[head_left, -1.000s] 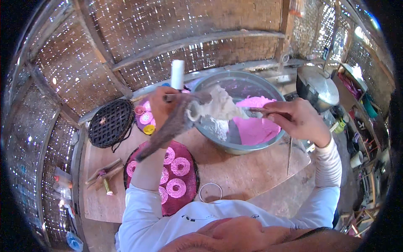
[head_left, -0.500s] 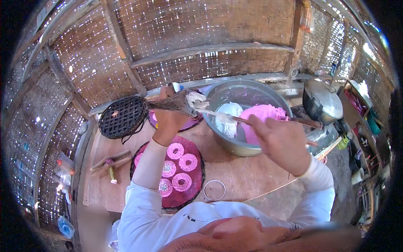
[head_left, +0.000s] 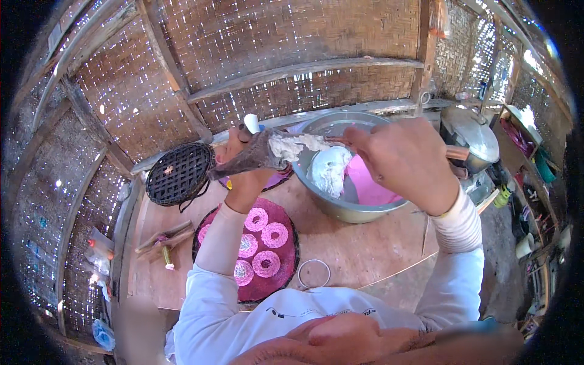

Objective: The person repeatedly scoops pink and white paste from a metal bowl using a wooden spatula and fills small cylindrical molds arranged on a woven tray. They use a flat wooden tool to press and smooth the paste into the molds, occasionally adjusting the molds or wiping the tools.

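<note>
My left hand [head_left: 246, 185] grips a dark, stained cone-shaped bag [head_left: 246, 162], held sideways, with sticky white paste [head_left: 292, 145] at its wide mouth. My right hand [head_left: 407, 164] is closed on a wooden-handled tool [head_left: 456, 153], its working end at the paste and partly hidden by my fingers. Below them, a wide metal basin [head_left: 340, 213] holds a mound of white paste [head_left: 327, 173] and a smooth pink mass [head_left: 368, 182]. A round red tray [head_left: 280, 283] to the lower left carries several pink lacy rings [head_left: 274, 234].
A black woven lid [head_left: 179, 173], wooden pieces [head_left: 164, 240] and a thin ring [head_left: 314, 274] lie on the wooden table [head_left: 353, 249]. Behind my left hand stand a second tray and a white cylinder [head_left: 251, 123]. A lidded pot [head_left: 471, 137] and cluttered shelf [head_left: 517, 134] are right; woven walls surround them.
My right hand has risen from half a second ago, and more white paste now sits at the bag's mouth. Compared with a second ago, the bag is higher and less steeply tilted.
</note>
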A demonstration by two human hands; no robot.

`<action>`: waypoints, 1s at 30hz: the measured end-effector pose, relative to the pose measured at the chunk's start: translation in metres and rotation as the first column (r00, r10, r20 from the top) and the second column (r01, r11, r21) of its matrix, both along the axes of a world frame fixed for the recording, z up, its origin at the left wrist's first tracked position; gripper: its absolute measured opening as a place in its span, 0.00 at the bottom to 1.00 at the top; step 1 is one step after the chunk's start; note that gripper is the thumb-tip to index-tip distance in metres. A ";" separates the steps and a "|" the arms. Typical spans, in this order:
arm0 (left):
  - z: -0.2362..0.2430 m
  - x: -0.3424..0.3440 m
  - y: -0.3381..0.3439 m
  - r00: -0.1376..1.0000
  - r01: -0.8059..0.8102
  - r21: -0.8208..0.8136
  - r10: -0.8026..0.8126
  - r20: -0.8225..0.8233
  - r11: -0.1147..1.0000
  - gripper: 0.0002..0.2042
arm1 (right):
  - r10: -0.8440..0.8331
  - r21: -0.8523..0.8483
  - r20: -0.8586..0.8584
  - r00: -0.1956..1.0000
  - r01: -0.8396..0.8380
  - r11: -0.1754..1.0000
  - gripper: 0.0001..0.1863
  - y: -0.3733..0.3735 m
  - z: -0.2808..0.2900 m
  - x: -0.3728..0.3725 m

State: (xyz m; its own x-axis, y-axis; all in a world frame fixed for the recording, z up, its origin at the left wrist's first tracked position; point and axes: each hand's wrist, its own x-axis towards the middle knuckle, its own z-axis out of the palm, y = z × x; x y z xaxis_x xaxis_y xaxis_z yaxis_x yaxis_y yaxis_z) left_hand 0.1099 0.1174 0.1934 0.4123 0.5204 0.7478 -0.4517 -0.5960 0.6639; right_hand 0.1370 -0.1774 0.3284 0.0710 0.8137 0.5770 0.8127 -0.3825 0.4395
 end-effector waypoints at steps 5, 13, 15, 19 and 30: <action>0.016 -0.011 -0.043 0.794 -0.495 0.719 0.590 0.147 0.487 0.26 | 0.027 -0.089 0.002 1.000 -0.027 0.996 0.13 0.040 -0.027 0.008; -0.023 0.001 0.022 0.975 -0.179 0.113 0.192 -0.109 0.977 0.21 | 0.153 0.228 -0.325 0.933 -0.080 0.970 0.09 -0.008 -0.041 -0.004; -0.026 0.006 0.018 0.978 -0.192 0.152 0.202 -0.049 0.969 0.21 | 0.424 0.488 -0.680 0.598 -0.064 0.871 0.10 -0.006 -0.059 0.006; -0.017 0.003 -0.024 0.995 0.016 0.078 -0.008 -0.102 0.997 0.23 | 0.653 0.679 -0.726 0.216 0.075 0.730 0.13 0.029 -0.106 0.008; -0.001 -0.012 -0.052 0.959 0.235 -0.080 -0.244 -0.146 0.969 0.15 | 0.527 0.510 -0.718 0.455 -0.173 0.843 0.15 0.070 -0.115 0.015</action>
State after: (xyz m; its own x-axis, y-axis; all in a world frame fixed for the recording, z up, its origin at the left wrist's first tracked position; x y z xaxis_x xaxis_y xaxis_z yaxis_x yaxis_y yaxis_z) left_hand 0.0981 0.0653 0.1919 0.6375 0.4353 0.6357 -0.4664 -0.4388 0.7681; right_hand 0.1519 -0.1079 0.2135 0.3955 0.6610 0.6377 0.8199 0.0588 -0.5695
